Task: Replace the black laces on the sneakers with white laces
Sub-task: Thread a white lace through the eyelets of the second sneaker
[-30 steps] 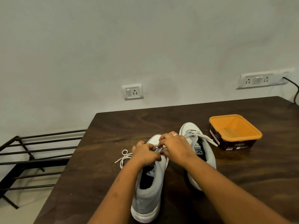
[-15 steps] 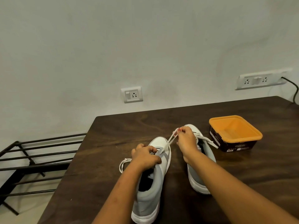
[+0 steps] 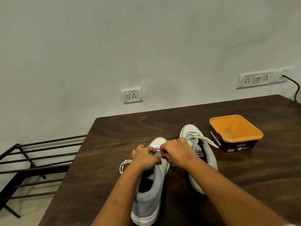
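Two grey-and-white sneakers stand on the dark wooden table (image 3: 114, 128). The left sneaker (image 3: 150, 193) is under both hands, toe pointing away. My left hand (image 3: 145, 158) grips its upper by the eyelets, fingers curled. My right hand (image 3: 177, 152) pinches the white lace (image 3: 158, 153) over the shoe's tongue. A loose loop of that lace (image 3: 123, 165) trails on the table to the left. The right sneaker (image 3: 203, 152) carries a tied white lace (image 3: 195, 136). No black lace is visible.
An orange tub with dark brown sides (image 3: 235, 132) sits on the table at the right, open and showing nothing inside. A black metal rack (image 3: 32, 160) stands off the table's left edge. Wall sockets (image 3: 132, 95) and a black cable (image 3: 294, 85) are behind.
My right hand had pulled the white lace up and away over the toe; now it has come back down to the eyelets beside my left hand. The left hand stayed on the shoe.
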Demonstrator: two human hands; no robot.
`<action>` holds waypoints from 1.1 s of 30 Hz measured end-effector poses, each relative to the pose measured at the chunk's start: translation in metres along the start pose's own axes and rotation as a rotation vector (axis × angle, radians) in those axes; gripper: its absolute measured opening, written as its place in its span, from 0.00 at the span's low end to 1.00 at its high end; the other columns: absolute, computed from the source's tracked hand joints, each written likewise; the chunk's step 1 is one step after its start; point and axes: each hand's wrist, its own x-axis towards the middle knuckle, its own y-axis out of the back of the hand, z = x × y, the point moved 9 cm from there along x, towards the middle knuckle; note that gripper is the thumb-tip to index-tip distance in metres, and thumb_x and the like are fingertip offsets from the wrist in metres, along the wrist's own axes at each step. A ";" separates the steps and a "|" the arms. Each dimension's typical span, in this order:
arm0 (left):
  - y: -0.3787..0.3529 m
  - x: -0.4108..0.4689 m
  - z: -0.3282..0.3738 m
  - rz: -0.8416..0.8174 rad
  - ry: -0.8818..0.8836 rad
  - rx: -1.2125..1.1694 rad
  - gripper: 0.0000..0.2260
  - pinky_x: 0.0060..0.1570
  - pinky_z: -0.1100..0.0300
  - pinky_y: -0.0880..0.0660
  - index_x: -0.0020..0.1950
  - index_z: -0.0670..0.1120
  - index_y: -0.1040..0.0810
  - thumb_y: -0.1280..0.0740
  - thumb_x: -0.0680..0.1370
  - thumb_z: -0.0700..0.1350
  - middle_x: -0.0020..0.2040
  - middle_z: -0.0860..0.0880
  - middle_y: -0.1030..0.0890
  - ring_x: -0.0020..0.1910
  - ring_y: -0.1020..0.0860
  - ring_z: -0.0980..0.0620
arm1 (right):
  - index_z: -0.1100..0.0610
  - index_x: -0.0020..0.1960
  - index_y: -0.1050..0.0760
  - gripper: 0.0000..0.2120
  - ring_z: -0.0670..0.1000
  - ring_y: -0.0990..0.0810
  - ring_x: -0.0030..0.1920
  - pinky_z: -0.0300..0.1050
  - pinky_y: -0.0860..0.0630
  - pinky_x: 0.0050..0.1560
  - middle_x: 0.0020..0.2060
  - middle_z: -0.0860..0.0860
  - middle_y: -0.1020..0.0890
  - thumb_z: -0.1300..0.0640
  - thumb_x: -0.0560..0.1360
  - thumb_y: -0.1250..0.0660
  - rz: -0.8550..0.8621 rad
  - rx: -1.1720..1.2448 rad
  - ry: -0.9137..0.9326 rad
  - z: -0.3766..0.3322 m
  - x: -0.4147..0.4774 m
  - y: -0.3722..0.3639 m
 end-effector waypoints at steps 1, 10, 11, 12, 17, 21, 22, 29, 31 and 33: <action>0.000 0.000 0.000 -0.002 0.001 -0.003 0.18 0.62 0.58 0.39 0.60 0.53 0.23 0.29 0.70 0.50 0.66 0.47 0.35 0.67 0.39 0.45 | 0.47 0.45 0.27 0.04 0.52 0.22 0.51 0.49 0.35 0.53 0.47 0.47 0.19 0.53 0.78 0.38 0.016 0.027 -0.013 0.000 0.000 0.000; 0.006 -0.002 -0.004 0.029 0.006 -0.042 0.13 0.63 0.59 0.40 0.56 0.54 0.22 0.30 0.71 0.48 0.65 0.47 0.33 0.66 0.39 0.44 | 0.51 0.51 0.33 0.09 0.50 0.23 0.36 0.48 0.25 0.48 0.34 0.51 0.23 0.61 0.83 0.50 0.497 1.746 -0.586 0.062 -0.008 0.018; 0.005 -0.001 -0.004 0.028 0.007 -0.039 0.13 0.62 0.59 0.40 0.55 0.54 0.22 0.30 0.71 0.48 0.65 0.47 0.33 0.66 0.39 0.44 | 0.52 0.51 0.33 0.09 0.47 0.28 0.30 0.45 0.25 0.43 0.31 0.51 0.28 0.61 0.84 0.50 0.464 1.884 -0.582 0.059 -0.007 0.019; 0.005 0.000 -0.004 0.028 0.007 -0.035 0.13 0.63 0.59 0.41 0.55 0.54 0.22 0.30 0.72 0.48 0.65 0.47 0.34 0.66 0.39 0.44 | 0.52 0.50 0.33 0.09 0.46 0.34 0.26 0.41 0.27 0.35 0.30 0.51 0.32 0.60 0.84 0.50 0.417 1.938 -0.574 0.057 -0.007 0.019; 0.004 0.001 -0.005 0.033 0.014 0.010 0.15 0.65 0.58 0.42 0.57 0.56 0.22 0.30 0.71 0.50 0.67 0.46 0.34 0.67 0.39 0.44 | 0.51 0.43 0.29 0.08 0.47 0.28 0.34 0.39 0.31 0.33 0.36 0.49 0.25 0.60 0.79 0.41 0.051 0.963 -0.336 0.043 0.002 0.021; 0.003 0.002 -0.006 0.015 0.016 0.060 0.17 0.65 0.57 0.43 0.59 0.57 0.23 0.30 0.70 0.52 0.68 0.46 0.35 0.69 0.40 0.45 | 0.52 0.51 0.22 0.06 0.53 0.22 0.52 0.43 0.27 0.49 0.54 0.53 0.20 0.55 0.74 0.34 -0.299 0.337 -0.168 0.014 -0.002 -0.013; 0.003 0.003 -0.007 0.015 0.015 0.061 0.18 0.65 0.57 0.43 0.59 0.57 0.23 0.30 0.70 0.52 0.68 0.45 0.35 0.69 0.40 0.45 | 0.53 0.53 0.22 0.10 0.54 0.22 0.53 0.44 0.27 0.49 0.55 0.54 0.20 0.52 0.74 0.33 -0.319 0.252 -0.172 0.011 -0.004 -0.017; 0.006 0.002 -0.010 0.002 0.024 0.075 0.19 0.65 0.56 0.41 0.60 0.57 0.24 0.29 0.70 0.53 0.68 0.46 0.35 0.69 0.39 0.44 | 0.56 0.40 0.20 0.08 0.44 0.23 0.39 0.39 0.31 0.42 0.36 0.47 0.20 0.59 0.76 0.35 -0.270 0.619 -0.142 0.009 0.001 -0.005; 0.006 0.002 -0.011 -0.017 0.023 0.092 0.19 0.65 0.56 0.41 0.61 0.57 0.25 0.30 0.71 0.54 0.67 0.46 0.34 0.68 0.39 0.44 | 0.57 0.37 0.21 0.12 0.41 0.23 0.36 0.36 0.30 0.42 0.32 0.43 0.20 0.64 0.77 0.37 -0.223 1.037 -0.186 0.014 -0.001 0.007; 0.005 0.001 -0.009 -0.040 0.008 0.084 0.18 0.66 0.56 0.40 0.60 0.56 0.24 0.30 0.71 0.56 0.65 0.46 0.32 0.66 0.36 0.44 | 0.52 0.34 0.20 0.17 0.46 0.22 0.43 0.44 0.30 0.49 0.38 0.48 0.18 0.62 0.79 0.39 -0.141 1.262 -0.213 0.022 0.001 0.013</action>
